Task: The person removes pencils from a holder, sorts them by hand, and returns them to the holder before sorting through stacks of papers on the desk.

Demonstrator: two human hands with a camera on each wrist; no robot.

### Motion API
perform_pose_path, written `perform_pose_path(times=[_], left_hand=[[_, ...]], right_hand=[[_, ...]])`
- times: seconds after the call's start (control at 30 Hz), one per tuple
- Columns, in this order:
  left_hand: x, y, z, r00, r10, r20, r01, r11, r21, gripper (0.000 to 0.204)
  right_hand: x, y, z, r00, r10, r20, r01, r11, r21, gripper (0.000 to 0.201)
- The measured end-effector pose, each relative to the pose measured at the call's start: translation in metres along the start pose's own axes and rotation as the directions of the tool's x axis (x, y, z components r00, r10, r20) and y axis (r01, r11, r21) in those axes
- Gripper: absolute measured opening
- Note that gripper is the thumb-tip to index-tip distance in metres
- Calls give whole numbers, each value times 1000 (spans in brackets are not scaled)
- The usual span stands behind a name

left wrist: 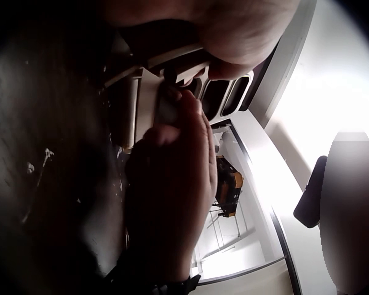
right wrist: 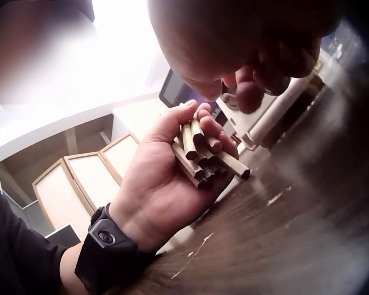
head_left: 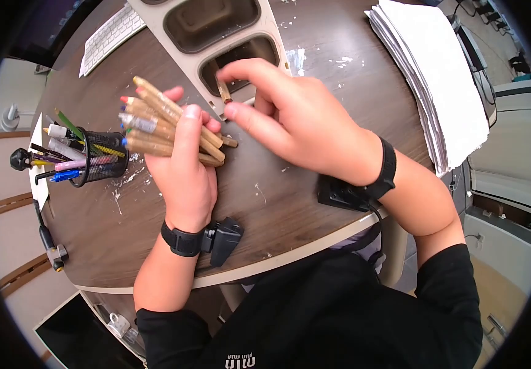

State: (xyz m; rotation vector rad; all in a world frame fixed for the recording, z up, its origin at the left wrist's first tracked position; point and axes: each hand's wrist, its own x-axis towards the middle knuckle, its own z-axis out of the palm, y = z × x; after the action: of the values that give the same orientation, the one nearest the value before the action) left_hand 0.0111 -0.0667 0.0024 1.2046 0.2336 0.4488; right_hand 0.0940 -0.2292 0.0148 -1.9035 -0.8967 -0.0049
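Note:
My left hand [head_left: 185, 157] grips a bundle of wooden colored pencils [head_left: 161, 117], their colored tips pointing up and to the left. In the right wrist view, the flat hexagonal ends of the pencils [right wrist: 200, 157] poke out of the fist. My right hand [head_left: 305, 117] pinches a single colored pencil [head_left: 223, 91] between thumb and forefinger, over the nearest compartment of a beige organizer [head_left: 187, 61]. The left wrist view shows this right hand [left wrist: 169, 178] dark, at the organizer's compartments.
Left of the bundle stands a black mesh pen cup [head_left: 108, 169] filled with pens. A white keyboard [head_left: 115, 32] lies behind it. A thick paper stack [head_left: 438, 80] sits on the right. White flecks mark the brown table [head_left: 265, 230].

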Motion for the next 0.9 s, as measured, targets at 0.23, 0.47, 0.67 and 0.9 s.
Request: perform_pose_path(times=[0.23,0.47,0.67,0.9], left_hand=[[-18,0,1,963,188,194,-191,982,-4,24],[-17,1,3,987,127,94,-131,991,40,26],[-18,0,-3,992,69,102,-83,988,132,26],[-13,2,0,974,68,217,-106,979,172,21]], right_hand=[[-10,-12,-10,922,-145,360,222,958,-182,35],[2,-11,-41,896,-219,387,325,916,-234,18],[12,-15,-65,834,-544,-95,530,836,-142,18],[19,-5,-60,890,-443,-108,376,848,-373,13]])
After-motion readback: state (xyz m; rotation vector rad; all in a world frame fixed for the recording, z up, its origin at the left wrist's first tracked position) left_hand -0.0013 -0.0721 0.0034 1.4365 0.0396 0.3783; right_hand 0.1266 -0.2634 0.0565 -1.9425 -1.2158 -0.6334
